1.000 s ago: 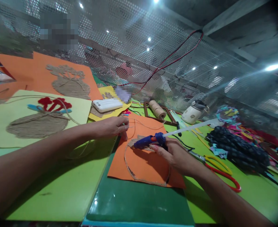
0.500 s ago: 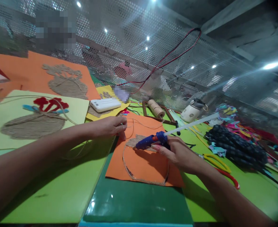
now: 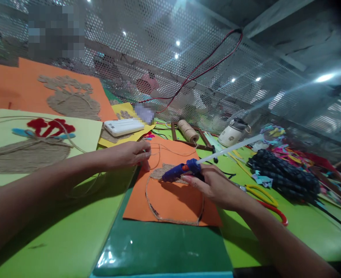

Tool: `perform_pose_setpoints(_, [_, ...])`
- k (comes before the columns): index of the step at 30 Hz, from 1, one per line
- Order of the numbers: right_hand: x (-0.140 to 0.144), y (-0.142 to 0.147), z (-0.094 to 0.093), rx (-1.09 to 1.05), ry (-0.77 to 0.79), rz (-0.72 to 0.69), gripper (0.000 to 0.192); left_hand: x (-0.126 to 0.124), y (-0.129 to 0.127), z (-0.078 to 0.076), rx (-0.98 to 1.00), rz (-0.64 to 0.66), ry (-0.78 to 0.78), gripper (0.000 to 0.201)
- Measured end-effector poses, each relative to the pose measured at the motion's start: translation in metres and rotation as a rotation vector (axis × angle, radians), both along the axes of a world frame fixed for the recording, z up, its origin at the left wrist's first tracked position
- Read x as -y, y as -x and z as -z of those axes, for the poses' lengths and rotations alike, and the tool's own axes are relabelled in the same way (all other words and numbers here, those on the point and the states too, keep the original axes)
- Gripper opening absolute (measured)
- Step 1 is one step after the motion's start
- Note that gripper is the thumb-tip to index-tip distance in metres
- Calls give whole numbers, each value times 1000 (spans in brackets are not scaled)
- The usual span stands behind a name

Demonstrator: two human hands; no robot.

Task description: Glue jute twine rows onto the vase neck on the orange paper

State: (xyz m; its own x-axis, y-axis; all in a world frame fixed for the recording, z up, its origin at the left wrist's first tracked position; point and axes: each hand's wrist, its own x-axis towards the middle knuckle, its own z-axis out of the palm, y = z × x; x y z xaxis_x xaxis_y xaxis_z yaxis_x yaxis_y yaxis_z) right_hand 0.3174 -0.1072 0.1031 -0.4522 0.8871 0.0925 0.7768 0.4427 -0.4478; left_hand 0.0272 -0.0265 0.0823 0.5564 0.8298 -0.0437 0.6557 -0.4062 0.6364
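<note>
An orange sheet point(image 3: 176, 200) lies in front of me with a twine outline glued on it and a patch of coiled twine near its top. My right hand point(image 3: 216, 189) grips a blue glue gun point(image 3: 180, 172), a white glue stick jutting out behind it; the nozzle points left at the twine patch. At the sheet's upper left edge my left hand point(image 3: 128, 154) pinches a thin strand of twine point(image 3: 170, 148), which runs toward the twine spool point(image 3: 187, 131).
A pale yellow sheet point(image 3: 83, 133) with a twine basket and red shapes lies at left, another orange sheet point(image 3: 22, 88) behind it. A white power bank point(image 3: 124, 126), a small white jar point(image 3: 232, 133), yellow and red scissors point(image 3: 267, 200), a dark fabric heap point(image 3: 286, 175) and a perforated metal screen point(image 3: 164, 58) surround the work.
The view has shifted a little, so everything sits slightly further left. The glue gun's nozzle stays over the twine patch and my left hand keeps pinching the strand.
</note>
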Motion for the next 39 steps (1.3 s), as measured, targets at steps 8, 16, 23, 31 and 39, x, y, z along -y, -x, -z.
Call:
perform_pose_setpoints(8, [-3,-14,-11,112,3,-10,43,1,-1,-3,-6,-12,50,25])
perform_pose_setpoints(16, [-3,-21,-16,132,-6,2,43,-9,5,7,50,30,61,35])
perform_pose_setpoints(23, [0,-9,-14,113,-31,-9,35,-6,5,6,25,28,40,28])
perform_pose_setpoints(31, [0,-20,-15,57,-97,-62,36,-5,6,4,0,15,25,25])
perform_pose_setpoints(39, [-2,-26,-26,54,-7,-66,28,-8,8,8,30,24,38,26])
